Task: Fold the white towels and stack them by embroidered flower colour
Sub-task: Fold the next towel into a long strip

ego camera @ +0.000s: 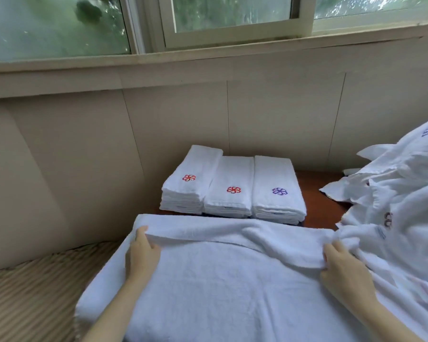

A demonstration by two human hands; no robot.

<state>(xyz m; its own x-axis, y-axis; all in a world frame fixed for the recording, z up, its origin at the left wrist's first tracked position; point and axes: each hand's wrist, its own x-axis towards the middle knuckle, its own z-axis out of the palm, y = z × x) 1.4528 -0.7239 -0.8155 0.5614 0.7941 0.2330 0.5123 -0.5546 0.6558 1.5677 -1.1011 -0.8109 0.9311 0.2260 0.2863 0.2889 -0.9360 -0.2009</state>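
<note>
A white towel (232, 280) lies spread across the near part of the table, its far edge folded over toward me. My left hand (141, 253) pinches that folded edge at its left end. My right hand (344, 270) grips the same edge at its right end. Behind the towel stand three stacks of folded towels: a tall stack with a red flower (189, 178) at the left, a lower red-flower stack (230, 191) in the middle, and a purple-flower stack (277, 191) at the right.
A heap of unfolded white towels (400, 198) fills the right side, one showing a blue flower. A strip of brown table (314, 193) shows between the heap and the stacks. A beige wall and window lie behind; a ribbed woven surface (35, 287) lies at the left.
</note>
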